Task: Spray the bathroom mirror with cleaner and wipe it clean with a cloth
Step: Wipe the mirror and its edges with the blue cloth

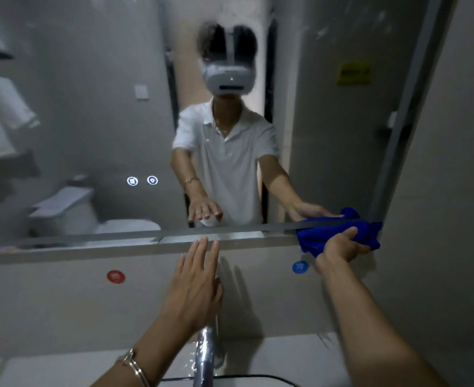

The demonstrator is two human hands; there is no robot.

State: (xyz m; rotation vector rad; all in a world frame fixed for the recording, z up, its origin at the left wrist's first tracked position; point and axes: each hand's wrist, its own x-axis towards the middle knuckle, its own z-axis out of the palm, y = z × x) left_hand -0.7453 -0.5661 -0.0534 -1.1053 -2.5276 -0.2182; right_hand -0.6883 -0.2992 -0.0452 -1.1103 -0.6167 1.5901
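Right hand (342,247) grips blue cloth (311,241) at mirror (90,121) corner; left hand (196,286) flat, empty.

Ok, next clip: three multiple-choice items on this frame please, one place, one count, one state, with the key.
1. Where on the mirror is the blue cloth? A. top left corner B. bottom right corner C. centre
2. How many lit round icons show on the glass? A. two B. four C. none
3. How is the left hand? A. gripping a bottle B. clenched fist C. open, fingers straight
Key: 1 B, the right hand grips it there; 2 A, both glow side by side; 3 C, it holds nothing.
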